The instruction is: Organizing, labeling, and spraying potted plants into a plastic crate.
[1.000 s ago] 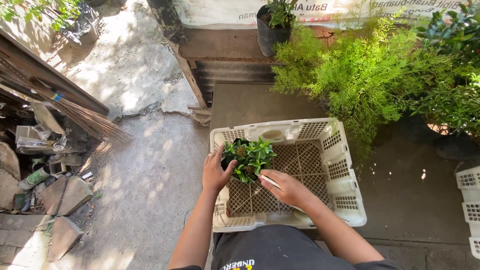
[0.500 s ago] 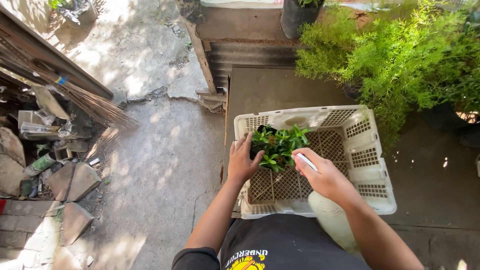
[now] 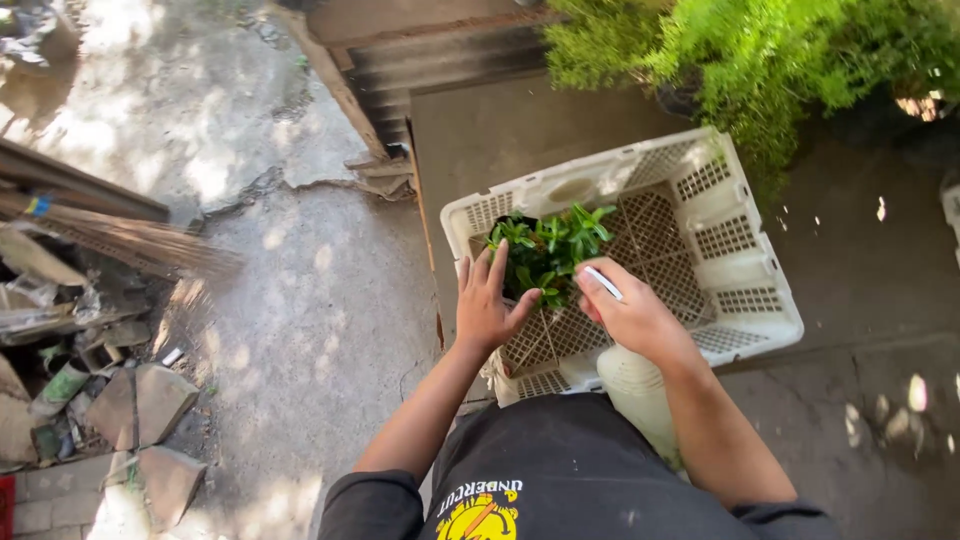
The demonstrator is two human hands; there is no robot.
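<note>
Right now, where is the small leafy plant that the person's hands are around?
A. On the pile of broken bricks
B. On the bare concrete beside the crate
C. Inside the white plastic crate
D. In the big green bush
C: the plant sits inside the white plastic crate, against its near-left corner, with the left hand and the right hand on either side of it.

Outdoor yard or garden nursery corner, sun dappling over the ground.

Cracked grey concrete ground [image 3: 300,260] is lying underfoot; bushy light-green feathery shrubs [image 3: 770,60] are growing at the top right; a white perforated plastic crate [image 3: 720,240] is sitting on the ground, holding a small leafy green potted plant [image 3: 550,250]; broken stone slabs and rubble [image 3: 130,410] are piling up left, beside a straw broom [image 3: 130,240].
</note>
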